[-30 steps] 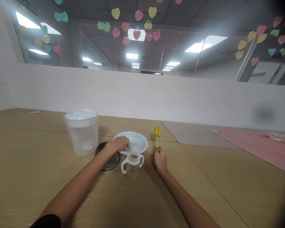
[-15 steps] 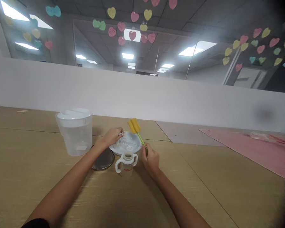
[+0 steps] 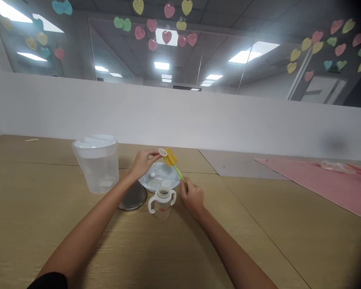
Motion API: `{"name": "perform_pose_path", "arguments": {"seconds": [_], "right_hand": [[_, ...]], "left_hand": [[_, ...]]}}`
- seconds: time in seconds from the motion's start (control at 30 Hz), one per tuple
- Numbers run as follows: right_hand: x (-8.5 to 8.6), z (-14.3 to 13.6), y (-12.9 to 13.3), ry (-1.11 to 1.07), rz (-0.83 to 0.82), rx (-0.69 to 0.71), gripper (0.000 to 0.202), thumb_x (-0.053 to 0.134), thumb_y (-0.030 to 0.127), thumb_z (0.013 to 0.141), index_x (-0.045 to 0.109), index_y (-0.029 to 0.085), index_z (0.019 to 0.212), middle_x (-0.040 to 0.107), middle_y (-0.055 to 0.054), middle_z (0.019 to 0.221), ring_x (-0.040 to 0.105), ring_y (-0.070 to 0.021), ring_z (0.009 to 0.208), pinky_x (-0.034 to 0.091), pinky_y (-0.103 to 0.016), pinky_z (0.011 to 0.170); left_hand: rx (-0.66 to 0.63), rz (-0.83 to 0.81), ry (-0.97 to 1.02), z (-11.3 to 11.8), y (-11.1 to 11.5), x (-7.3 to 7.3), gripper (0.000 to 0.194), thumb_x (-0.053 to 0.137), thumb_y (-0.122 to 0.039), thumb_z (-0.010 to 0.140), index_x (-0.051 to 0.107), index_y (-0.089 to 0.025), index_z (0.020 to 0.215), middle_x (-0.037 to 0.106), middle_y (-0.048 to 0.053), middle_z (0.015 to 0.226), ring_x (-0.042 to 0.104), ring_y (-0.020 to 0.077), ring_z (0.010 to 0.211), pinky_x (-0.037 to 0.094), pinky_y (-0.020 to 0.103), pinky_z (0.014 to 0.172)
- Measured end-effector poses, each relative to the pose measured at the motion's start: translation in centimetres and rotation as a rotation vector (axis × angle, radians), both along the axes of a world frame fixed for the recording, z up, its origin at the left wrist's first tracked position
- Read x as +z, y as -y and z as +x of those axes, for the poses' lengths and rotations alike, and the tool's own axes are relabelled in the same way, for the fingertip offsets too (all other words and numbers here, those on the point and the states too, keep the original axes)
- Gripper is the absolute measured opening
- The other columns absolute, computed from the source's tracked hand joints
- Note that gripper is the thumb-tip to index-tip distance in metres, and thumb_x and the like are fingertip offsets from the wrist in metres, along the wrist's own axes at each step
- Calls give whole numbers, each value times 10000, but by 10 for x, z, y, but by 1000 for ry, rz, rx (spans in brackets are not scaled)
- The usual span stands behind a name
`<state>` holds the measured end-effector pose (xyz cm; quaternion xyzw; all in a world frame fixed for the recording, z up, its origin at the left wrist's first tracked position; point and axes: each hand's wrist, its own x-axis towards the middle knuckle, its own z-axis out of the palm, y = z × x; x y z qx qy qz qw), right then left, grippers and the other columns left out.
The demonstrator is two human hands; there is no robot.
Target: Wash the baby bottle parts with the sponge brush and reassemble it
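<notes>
My left hand (image 3: 142,162) pinches a small white bottle ring (image 3: 162,152) by its edge, above the white basin. My right hand (image 3: 193,196) is closed around the green handle of a sponge bottle brush (image 3: 170,157). The brush's yellow head points up and sits right beside the ring, seemingly touching it. Below them is the white basin (image 3: 144,182), with small whitish parts lying in it. In front of the basin stands a clear baby bottle (image 3: 163,209) with two white handles and an uncovered mouth.
A large clear plastic pitcher (image 3: 100,172) with a white lid stands at the left. Partly behind my left forearm is a dark metal vessel (image 3: 132,198). A pink mat (image 3: 327,184) and a grey mat (image 3: 243,164) lie on the right. A white wall (image 3: 180,116) bounds the table behind.
My left hand has risen from the basin with the white ring and brought it against the yellow brush head. My right hand still holds the brush in nearly the same place.
</notes>
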<state>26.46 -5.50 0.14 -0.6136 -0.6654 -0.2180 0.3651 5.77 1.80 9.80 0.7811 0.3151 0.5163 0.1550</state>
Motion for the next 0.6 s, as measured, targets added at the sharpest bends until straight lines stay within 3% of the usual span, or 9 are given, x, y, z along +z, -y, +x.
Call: {"name": "perform_pose_path", "arguments": {"seconds": [0.17,0.37,0.6], "right_hand": [[-4,-2,-1,154,116,96,388,316,316,932,665,157,880,636,-31,567,524,-107,488,266,-231,512],[-1,0,-1,277,207,180,357,352,299,926,676,169,853,580,-15,503,495,-94,485,250,-237,518],[-3,-1,0,293,220,233,337,379,302,919,679,174,833,555,-15,501,472,-97,490,247,-241,521]], "left_hand": [[98,-25,54,1,1,-1,224,663,-395,718,731,-201,807,727,16,832,633,177,804,471,253,728],[211,71,102,-1,0,1,225,725,-400,627,707,-186,695,702,12,732,556,138,672,441,244,652],[163,-24,136,-2,1,4,269,756,-400,579,694,-164,690,698,25,719,563,131,649,444,233,618]]}}
